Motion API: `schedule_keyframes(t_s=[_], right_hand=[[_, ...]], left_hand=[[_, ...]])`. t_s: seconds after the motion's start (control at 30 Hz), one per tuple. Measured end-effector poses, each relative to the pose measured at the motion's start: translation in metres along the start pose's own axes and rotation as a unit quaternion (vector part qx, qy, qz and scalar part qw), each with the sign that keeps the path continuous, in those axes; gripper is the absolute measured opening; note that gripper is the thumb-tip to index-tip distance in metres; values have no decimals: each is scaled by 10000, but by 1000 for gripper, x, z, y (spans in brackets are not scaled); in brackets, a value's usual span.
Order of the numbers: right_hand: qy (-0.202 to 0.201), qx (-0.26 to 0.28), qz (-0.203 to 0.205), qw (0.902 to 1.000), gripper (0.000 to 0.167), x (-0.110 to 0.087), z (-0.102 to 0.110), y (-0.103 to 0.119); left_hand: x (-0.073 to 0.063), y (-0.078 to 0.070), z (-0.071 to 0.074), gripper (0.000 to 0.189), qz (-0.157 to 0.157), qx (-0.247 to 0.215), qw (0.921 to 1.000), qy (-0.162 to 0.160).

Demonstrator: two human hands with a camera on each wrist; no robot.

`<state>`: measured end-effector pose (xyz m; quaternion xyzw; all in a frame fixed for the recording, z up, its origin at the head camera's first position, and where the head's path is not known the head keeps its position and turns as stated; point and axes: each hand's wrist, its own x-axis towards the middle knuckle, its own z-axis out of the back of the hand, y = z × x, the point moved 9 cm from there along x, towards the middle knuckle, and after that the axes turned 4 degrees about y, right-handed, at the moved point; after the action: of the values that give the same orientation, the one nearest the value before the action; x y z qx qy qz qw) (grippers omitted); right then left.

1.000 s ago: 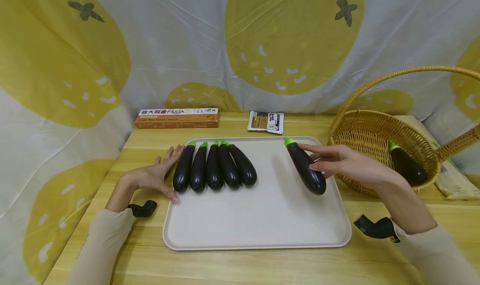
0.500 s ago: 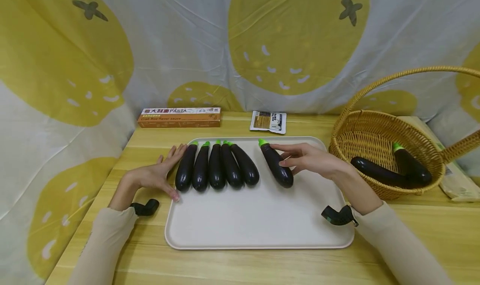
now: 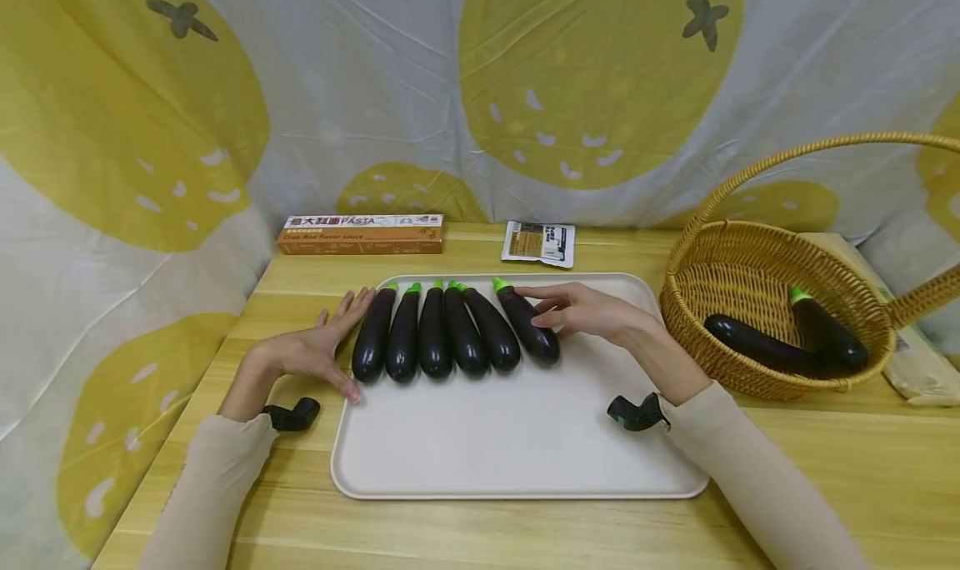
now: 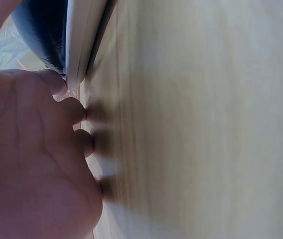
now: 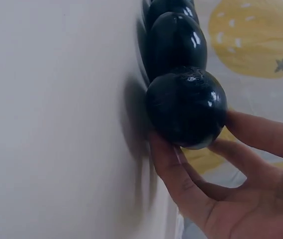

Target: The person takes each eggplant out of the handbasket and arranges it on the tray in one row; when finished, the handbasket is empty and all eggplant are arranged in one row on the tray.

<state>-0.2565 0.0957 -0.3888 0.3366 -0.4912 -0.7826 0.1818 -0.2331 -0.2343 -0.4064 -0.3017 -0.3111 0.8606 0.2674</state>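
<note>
My right hand (image 3: 588,310) grips a dark purple eggplant (image 3: 530,324) with a bright green stem end, at the right end of a row on the white tray (image 3: 517,445). In the right wrist view its fingers and thumb (image 5: 168,164) hold the rounded lower end of this eggplant (image 5: 186,107), close over the tray surface. Several more eggplants (image 3: 435,337) lie side by side to the left, stems toward the back. My left hand (image 3: 318,349) spreads its fingers at the tray's left rim, beside the leftmost eggplant (image 3: 373,337); its fingertips rest on the wooden table (image 4: 196,124).
A wicker basket (image 3: 742,257) with a tall handle stands right of the tray, two eggplants (image 3: 765,345) inside it. An orange pasta box (image 3: 360,235) and a small flat packet (image 3: 537,244) lie behind the tray. A pale package (image 3: 918,374) sits behind the basket, before a patterned cloth.
My right hand has carried the eggplant leftward across the tray, up to the row's right end. More of the basket shows, with a second eggplant visible. The left hand has stayed put.
</note>
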Motion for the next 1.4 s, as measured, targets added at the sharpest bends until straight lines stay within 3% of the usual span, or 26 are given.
schedule_keyframes(t_s=[0.3, 0.7, 1.4], right_hand=[[17, 131, 52, 9999, 62, 1, -6, 1], [-93, -95, 239, 9996, 61, -8, -15, 1], [0, 98, 289, 9995, 60, -9, -12, -3]], left_hand=[[0, -1, 0, 153, -18, -43, 10000, 2], [-1, 0, 0, 153, 7, -46, 10000, -12], [-1, 0, 0, 153, 3, -39, 10000, 19]])
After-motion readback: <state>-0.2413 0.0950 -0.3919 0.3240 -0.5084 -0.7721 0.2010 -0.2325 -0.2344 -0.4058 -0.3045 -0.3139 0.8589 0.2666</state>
